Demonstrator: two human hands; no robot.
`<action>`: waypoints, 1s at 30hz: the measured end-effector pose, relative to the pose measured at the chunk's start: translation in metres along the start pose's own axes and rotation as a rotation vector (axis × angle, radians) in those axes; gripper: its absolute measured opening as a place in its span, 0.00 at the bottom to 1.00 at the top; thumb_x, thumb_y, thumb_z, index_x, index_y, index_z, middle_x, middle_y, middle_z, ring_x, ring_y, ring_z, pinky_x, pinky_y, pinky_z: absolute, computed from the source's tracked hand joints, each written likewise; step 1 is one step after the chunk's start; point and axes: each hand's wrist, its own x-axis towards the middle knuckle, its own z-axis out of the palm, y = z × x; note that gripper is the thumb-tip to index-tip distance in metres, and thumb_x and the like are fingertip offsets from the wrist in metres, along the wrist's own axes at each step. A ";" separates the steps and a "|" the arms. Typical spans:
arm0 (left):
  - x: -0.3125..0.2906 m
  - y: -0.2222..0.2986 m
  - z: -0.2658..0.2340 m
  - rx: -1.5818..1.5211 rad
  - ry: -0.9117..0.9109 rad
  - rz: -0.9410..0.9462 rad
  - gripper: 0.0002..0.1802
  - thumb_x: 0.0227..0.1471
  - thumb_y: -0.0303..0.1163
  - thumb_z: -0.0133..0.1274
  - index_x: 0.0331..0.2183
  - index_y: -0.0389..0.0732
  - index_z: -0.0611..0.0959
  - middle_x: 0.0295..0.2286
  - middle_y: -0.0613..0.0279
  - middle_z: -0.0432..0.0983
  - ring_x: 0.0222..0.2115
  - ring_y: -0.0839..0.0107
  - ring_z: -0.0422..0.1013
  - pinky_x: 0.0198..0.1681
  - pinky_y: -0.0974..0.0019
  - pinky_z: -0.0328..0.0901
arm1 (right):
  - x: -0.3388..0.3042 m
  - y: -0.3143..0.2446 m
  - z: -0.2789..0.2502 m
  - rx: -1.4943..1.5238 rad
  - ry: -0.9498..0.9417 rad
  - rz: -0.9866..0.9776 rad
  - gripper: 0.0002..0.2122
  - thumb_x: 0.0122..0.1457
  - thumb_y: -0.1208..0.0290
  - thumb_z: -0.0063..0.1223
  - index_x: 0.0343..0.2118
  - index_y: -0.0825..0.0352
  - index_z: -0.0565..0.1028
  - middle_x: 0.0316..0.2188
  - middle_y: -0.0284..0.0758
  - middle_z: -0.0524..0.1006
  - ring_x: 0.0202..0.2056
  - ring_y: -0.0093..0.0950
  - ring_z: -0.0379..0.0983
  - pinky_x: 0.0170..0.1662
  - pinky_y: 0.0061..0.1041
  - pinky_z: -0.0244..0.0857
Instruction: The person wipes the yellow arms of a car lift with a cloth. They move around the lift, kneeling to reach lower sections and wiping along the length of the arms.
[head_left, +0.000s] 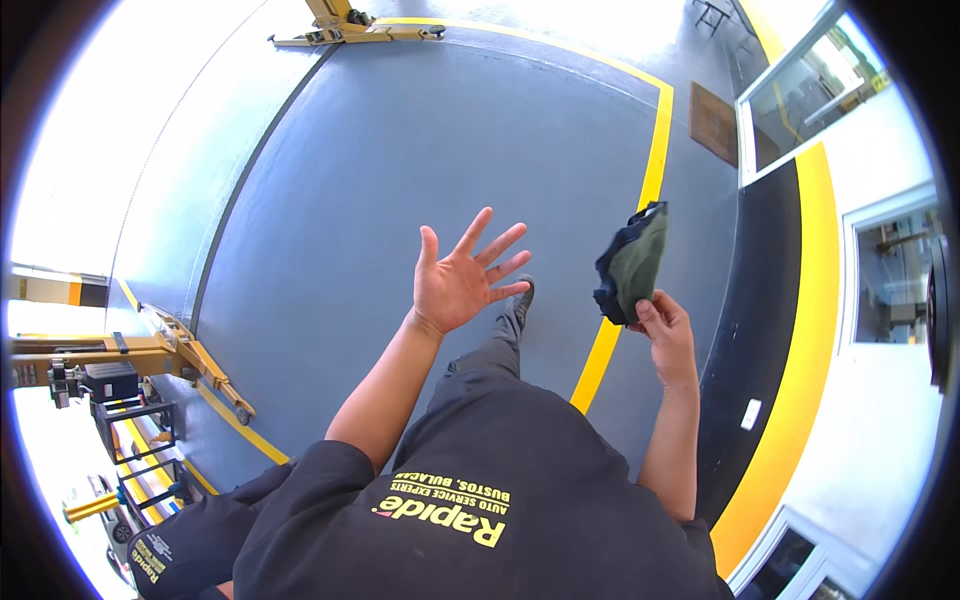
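My left hand (460, 287) is held out in front of me, palm showing and all fingers spread, with nothing in it. Off to the right, my right hand (663, 335) pinches the lower end of a folded cloth (640, 258), dark green on one face and black along its ragged edge. The cloth stands up above the fingers, over the yellow floor line. It does not touch my left hand. My shoe (520, 300) shows on the floor just beyond the left hand.
Yellow lines (655, 150) border the grey floor (400, 150). Yellow lift arms stand at the far end (340, 33) and at the left (190, 360). Another person in a black shirt (185, 545) is close at my lower left. A wall with windows and a door (800, 95) runs along the right.
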 end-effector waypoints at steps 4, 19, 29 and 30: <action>0.101 0.033 -0.020 -0.003 -0.023 0.001 0.50 0.63 0.80 0.25 0.75 0.64 0.55 0.75 0.50 0.45 0.70 0.43 0.57 0.70 0.29 0.53 | 0.091 -0.035 -0.027 -0.363 0.114 0.047 0.17 0.68 0.61 0.63 0.46 0.73 0.81 0.40 0.37 0.84 0.41 0.25 0.80 0.47 0.27 0.71; 0.433 0.053 0.068 0.977 -0.293 -0.289 0.64 0.52 0.89 0.25 0.77 0.59 0.41 0.75 0.49 0.45 0.66 0.47 0.65 0.66 0.41 0.63 | 0.336 -0.177 -0.109 -0.825 0.098 -0.338 0.11 0.57 0.74 0.68 0.42 0.67 0.82 0.40 0.42 0.84 0.41 0.43 0.82 0.44 0.38 0.74; 0.545 0.037 0.011 0.349 0.591 -0.206 0.43 0.72 0.56 0.47 0.72 0.37 0.54 0.61 0.46 0.72 0.52 0.55 0.78 0.56 0.41 0.74 | 0.517 -0.199 -0.133 -1.016 -0.634 -0.728 0.10 0.52 0.72 0.70 0.37 0.61 0.83 0.34 0.32 0.82 0.39 0.37 0.79 0.42 0.40 0.74; 0.541 0.042 0.006 0.322 0.607 -0.152 0.43 0.71 0.55 0.48 0.72 0.37 0.55 0.62 0.47 0.71 0.53 0.54 0.77 0.57 0.41 0.72 | 0.534 -0.198 -0.132 -1.033 -0.702 -0.751 0.09 0.53 0.71 0.70 0.37 0.61 0.83 0.34 0.32 0.82 0.39 0.37 0.79 0.43 0.39 0.73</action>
